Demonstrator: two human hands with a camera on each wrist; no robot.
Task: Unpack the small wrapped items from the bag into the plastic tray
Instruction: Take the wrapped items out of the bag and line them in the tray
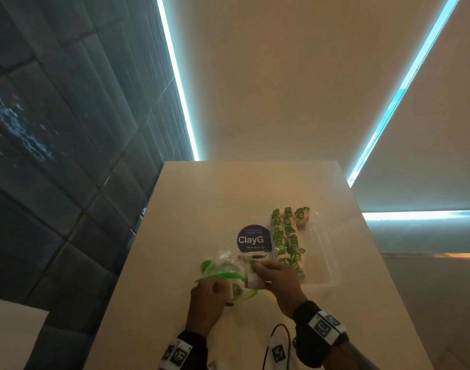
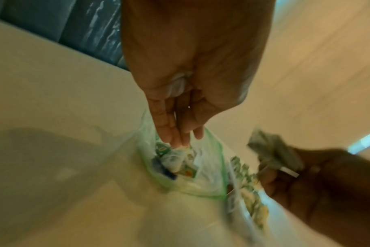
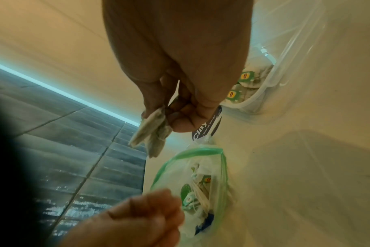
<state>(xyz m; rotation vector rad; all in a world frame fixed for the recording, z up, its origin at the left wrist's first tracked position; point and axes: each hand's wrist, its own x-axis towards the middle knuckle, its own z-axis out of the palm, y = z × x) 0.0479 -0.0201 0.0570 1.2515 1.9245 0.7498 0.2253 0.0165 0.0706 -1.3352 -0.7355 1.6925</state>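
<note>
A clear zip bag (image 1: 223,265) with a green seal lies on the white table, several tea bags with green tags still inside it (image 3: 197,187). My left hand (image 1: 215,288) grips the bag's near rim and holds its mouth open (image 2: 205,167). My right hand (image 1: 259,272) hovers just right of the bag's mouth and pinches a few tea bags (image 3: 152,132) between thumb and fingers. The clear plastic tray (image 1: 322,279) stands to the right, with rows of green-tagged tea bags (image 1: 287,236) along its left side.
A round dark "ClayG" sticker (image 1: 253,239) sits on the table behind the bag. A cable with a marker tag (image 1: 277,348) lies at the near edge. The table's left edge (image 1: 137,236) drops to a dark tiled floor.
</note>
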